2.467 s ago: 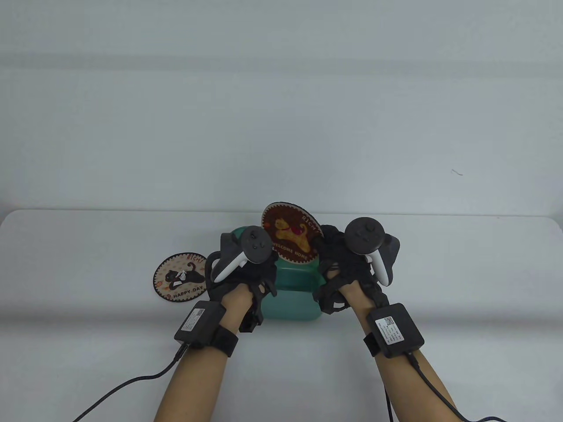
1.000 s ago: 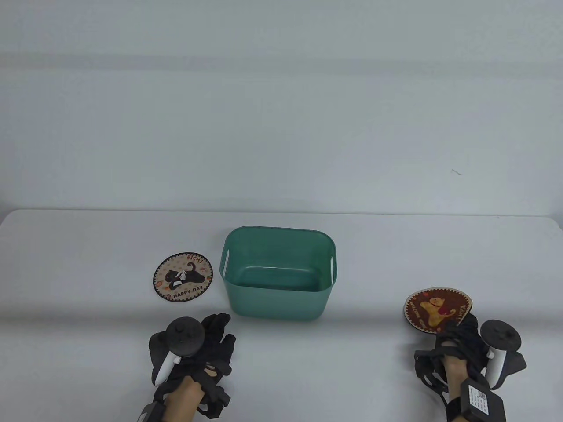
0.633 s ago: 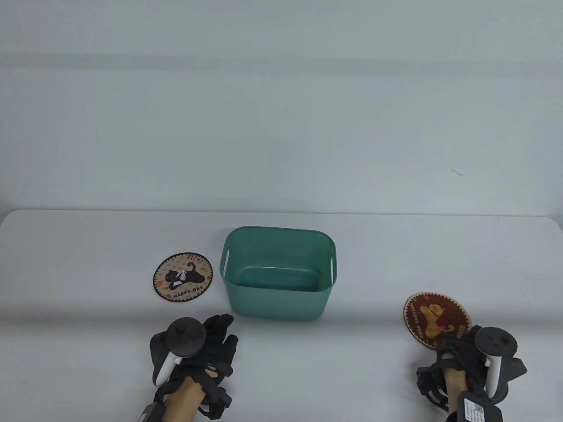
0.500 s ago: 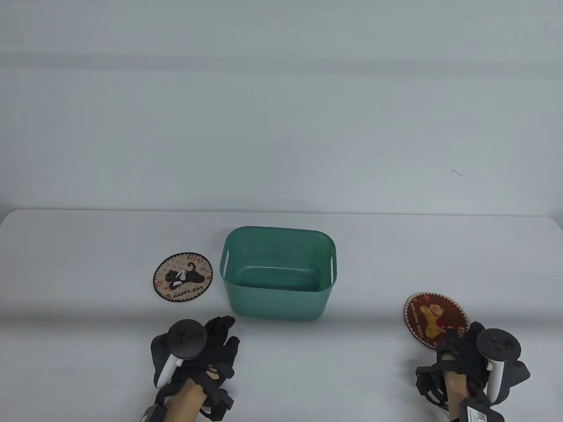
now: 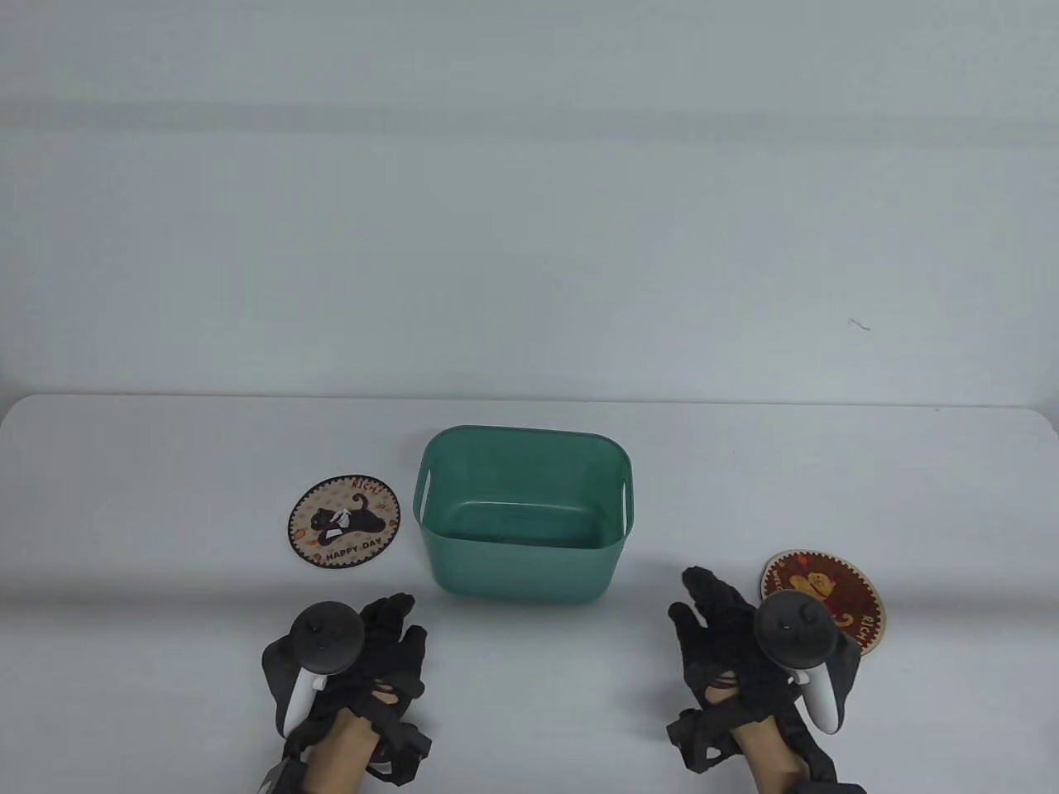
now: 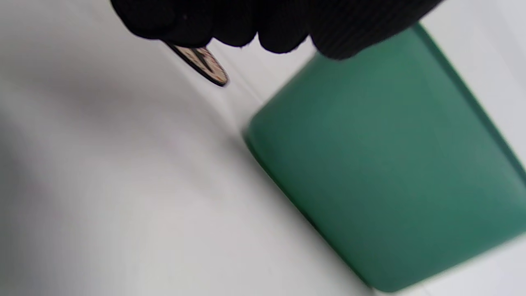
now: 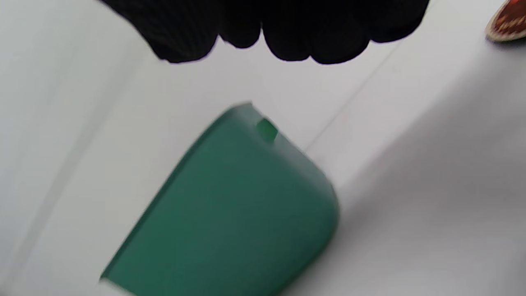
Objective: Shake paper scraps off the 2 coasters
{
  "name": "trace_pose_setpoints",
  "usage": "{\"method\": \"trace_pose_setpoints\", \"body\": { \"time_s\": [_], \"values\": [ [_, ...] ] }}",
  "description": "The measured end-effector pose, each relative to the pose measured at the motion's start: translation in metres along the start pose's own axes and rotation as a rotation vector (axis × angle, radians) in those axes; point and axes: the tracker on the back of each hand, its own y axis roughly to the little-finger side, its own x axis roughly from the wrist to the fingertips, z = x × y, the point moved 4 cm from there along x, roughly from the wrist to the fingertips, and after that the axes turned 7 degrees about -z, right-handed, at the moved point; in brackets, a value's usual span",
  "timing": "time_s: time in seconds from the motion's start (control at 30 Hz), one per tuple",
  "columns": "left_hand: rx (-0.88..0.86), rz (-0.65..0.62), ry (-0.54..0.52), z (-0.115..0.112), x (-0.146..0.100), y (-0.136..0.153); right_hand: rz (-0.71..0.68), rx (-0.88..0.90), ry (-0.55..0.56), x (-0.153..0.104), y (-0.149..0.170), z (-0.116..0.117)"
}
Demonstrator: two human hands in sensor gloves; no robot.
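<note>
A cat-print coaster (image 5: pixel 343 519) lies flat left of the green bin, with white paper scraps (image 5: pixel 334 523) on its middle. A brown dog-print coaster (image 5: pixel 827 589) lies flat at the front right, its near edge hidden behind my right tracker. My left hand (image 5: pixel 389 638) hovers open in front of the cat coaster and holds nothing. My right hand (image 5: pixel 711 616) is open and empty, just left of the brown coaster. In the wrist views, gloved fingers (image 6: pixel 246 24) hang over the cat coaster's edge (image 6: pixel 205 65), and the brown coaster (image 7: pixel 507 22) peeks in at the corner.
The green plastic bin (image 5: pixel 527 571) stands in the middle between the two coasters, its inside bare as far as I can see. It fills much of both wrist views (image 6: pixel 390 164) (image 7: pixel 230 205). The white table's far edge (image 5: pixel 745 403) runs behind it.
My right hand carried the brown coaster from over the bin to the front right, laid it flat, let go and moved left. My left hand drew back from the bin.
</note>
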Motion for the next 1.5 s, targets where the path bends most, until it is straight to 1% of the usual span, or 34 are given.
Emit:
{"method": "trace_pose_setpoints", "body": {
  "time_s": [0.07,0.13,0.17,0.2,0.3,0.4,0.5,0.57,0.63,0.7,0.8,0.87,0.93,0.97,1.03,1.07,1.13,1.2,1.27,1.37,1.43,1.5],
  "values": [
    [-0.139,0.086,-0.056,0.009,0.007,0.018,0.021,-0.087,-0.083,-0.001,0.001,0.018],
    [-0.262,0.180,-0.131,0.021,0.015,0.037,0.040,-0.204,-0.140,-0.001,0.005,0.030],
    [-0.261,0.214,-0.160,0.029,0.020,0.044,0.060,-0.249,-0.181,0.000,0.008,0.036],
    [-0.253,0.230,-0.173,0.034,0.022,0.046,0.065,-0.254,-0.193,0.000,0.009,0.038],
    [-0.196,0.281,-0.242,0.062,0.038,0.056,0.083,-0.246,-0.221,0.001,0.011,0.042],
    [-0.086,0.327,-0.254,0.086,0.056,0.065,0.082,-0.261,-0.228,0.002,0.009,0.040],
    [-0.002,0.363,-0.256,0.100,0.073,0.074,0.076,-0.260,-0.232,0.002,0.005,0.038],
    [0.055,0.401,-0.213,0.100,0.086,0.082,0.066,-0.241,-0.248,0.003,0.003,0.041],
    [0.148,0.430,-0.161,0.095,0.100,0.088,0.069,-0.250,-0.257,0.004,0.000,0.042],
    [0.185,0.467,-0.114,0.088,0.111,0.092,0.061,-0.266,-0.251,0.005,-0.003,0.042],
    [0.207,0.525,-0.074,0.079,0.122,0.096,0.056,-0.257,-0.244,0.003,-0.006,0.041],
    [0.272,0.557,-0.052,0.075,0.128,0.097,0.056,-0.241,-0.247,0.003,-0.006,0.041],
    [0.327,0.596,0.008,0.071,0.131,0.102,0.056,-0.238,-0.235,0.003,-0.005,0.039],
    [0.339,0.603,0.010,0.072,0.132,0.102,0.057,-0.236,-0.233,0.004,-0.004,0.039],
    [0.272,0.632,0.006,0.071,0.133,0.104,0.060,-0.234,-0.233,0.004,-0.003,0.038],
    [0.274,0.646,0.012,0.072,0.133,0.105,0.060,-0.235,-0.235,0.004,-0.003,0.038],
    [0.263,0.640,-0.020,0.074,0.135,0.104,0.061,-0.235,-0.241,0.005,-0.001,0.040],
    [0.240,0.643,-0.015,0.075,0.137,0.102,0.062,-0.237,-0.251,0.005,-0.001,0.043],
    [0.210,0.643,-0.031,0.075,0.139,0.103,0.061,-0.243,-0.256,0.005,-0.001,0.043],
    [0.161,0.616,-0.058,0.074,0.140,0.102,0.062,-0.246,-0.250,0.005,-0.001,0.042],
    [0.166,0.580,-0.077,0.075,0.143,0.099,0.064,-0.243,-0.238,0.006,0.000,0.039],
    [0.214,0.533,-0.114,0.078,0.145,0.095,0.069,-0.239,-0.230,0.006,0.002,0.037]
  ]
}}
